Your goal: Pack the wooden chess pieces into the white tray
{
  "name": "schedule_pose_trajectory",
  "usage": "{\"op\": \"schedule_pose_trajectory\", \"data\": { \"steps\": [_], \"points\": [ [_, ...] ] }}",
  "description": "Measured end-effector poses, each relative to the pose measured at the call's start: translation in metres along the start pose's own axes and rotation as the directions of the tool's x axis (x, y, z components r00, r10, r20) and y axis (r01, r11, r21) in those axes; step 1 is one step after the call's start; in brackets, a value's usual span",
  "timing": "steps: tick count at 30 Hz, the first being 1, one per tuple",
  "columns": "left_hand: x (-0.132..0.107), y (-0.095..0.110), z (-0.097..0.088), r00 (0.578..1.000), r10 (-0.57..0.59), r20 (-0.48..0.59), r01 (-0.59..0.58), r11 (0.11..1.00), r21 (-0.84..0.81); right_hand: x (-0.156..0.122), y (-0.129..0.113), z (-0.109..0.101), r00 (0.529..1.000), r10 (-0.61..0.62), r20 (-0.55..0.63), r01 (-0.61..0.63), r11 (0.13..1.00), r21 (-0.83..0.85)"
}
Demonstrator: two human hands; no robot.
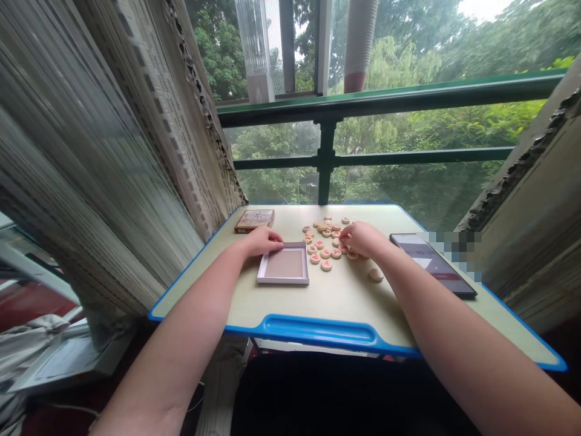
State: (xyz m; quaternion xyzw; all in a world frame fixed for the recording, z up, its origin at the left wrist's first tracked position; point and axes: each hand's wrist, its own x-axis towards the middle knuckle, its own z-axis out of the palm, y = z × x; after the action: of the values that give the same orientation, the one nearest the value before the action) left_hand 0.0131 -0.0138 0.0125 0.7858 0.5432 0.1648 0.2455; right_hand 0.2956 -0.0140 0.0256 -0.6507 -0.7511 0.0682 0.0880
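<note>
Pale table (245,303) with a blue rim

From my remote seat I see its top carrying a small printed box (255,221) at far left, a shallow tray (284,266) left of centre, round wooden pieces (320,244) clustered mid-table, one lone disc (375,275) nearer right, and a dark-framed tablet (433,266) at right.

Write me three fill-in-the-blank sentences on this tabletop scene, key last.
1. The hand touching the open box is the person's ____ one.
2. The right hand is at the round pieces, to the ____ of the open box.
3. The table is edged in ____.
Missing words: left; right; blue.
</note>
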Motion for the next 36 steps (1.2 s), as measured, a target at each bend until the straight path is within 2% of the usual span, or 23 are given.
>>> {"op": "schedule_pose_trajectory", "data": {
  "steps": [5, 7, 11, 14, 17, 20, 24, 29, 31, 34, 36],
  "points": [
    [0.001, -0.001, 0.000, 1.000, -0.010, 0.006, 0.010, 1.000, -0.009, -0.001, -0.002, 0.004, 0.998, -0.028, -0.061, 0.037, 0.986, 0.162],
    [0.001, -0.002, 0.000, 1.000, -0.010, 0.006, 0.010, 1.000, -0.012, -0.002, -0.004, 0.003, 0.999, -0.027, -0.017, 0.030, 0.979, 0.202],
    [0.002, -0.002, 0.000, 1.000, 0.004, 0.009, -0.004, 1.000, -0.014, -0.003, -0.005, -0.002, 0.995, -0.019, 0.102, 0.002, 0.987, 0.163],
    [0.001, -0.002, 0.000, 1.000, 0.005, 0.012, -0.005, 1.000, -0.019, -0.004, -0.005, -0.006, 0.998, -0.035, 0.049, 0.028, 0.990, 0.136],
    [0.001, -0.002, -0.001, 1.000, 0.001, 0.014, -0.001, 1.000, -0.020, -0.008, -0.009, -0.008, 0.990, -0.141, -0.028, 0.144, 0.982, 0.126],
    [0.001, -0.002, -0.001, 1.000, 0.003, 0.015, -0.003, 1.000, -0.021, -0.013, -0.015, -0.009, 0.980, -0.196, 0.026, 0.192, 0.976, 0.106],
    [0.001, -0.002, -0.002, 1.000, 0.003, 0.019, -0.003, 1.000, -0.012, -0.012, -0.018, -0.007, 0.985, -0.145, 0.098, 0.138, 0.987, 0.077],
    [0.002, -0.004, -0.001, 1.000, 0.008, 0.024, -0.008, 1.000, -0.001, -0.007, -0.013, -0.003, 0.985, -0.054, 0.162, 0.027, 0.987, 0.160],
    [0.003, -0.005, -0.001, 1.000, 0.012, 0.024, -0.012, 1.000, -0.007, -0.007, -0.013, -0.002, 0.989, -0.047, 0.137, 0.020, 0.982, 0.190],
    [0.003, -0.006, 0.000, 1.000, 0.016, 0.025, -0.016, 1.000, -0.021, -0.009, -0.016, 0.000, 0.999, -0.051, 0.013, 0.047, 0.977, 0.208],
    [0.003, -0.006, 0.000, 1.000, 0.017, 0.018, -0.016, 0.999, -0.028, -0.009, -0.018, 0.001, 0.998, -0.050, -0.024, 0.054, 0.976, 0.213]
  ]
}}
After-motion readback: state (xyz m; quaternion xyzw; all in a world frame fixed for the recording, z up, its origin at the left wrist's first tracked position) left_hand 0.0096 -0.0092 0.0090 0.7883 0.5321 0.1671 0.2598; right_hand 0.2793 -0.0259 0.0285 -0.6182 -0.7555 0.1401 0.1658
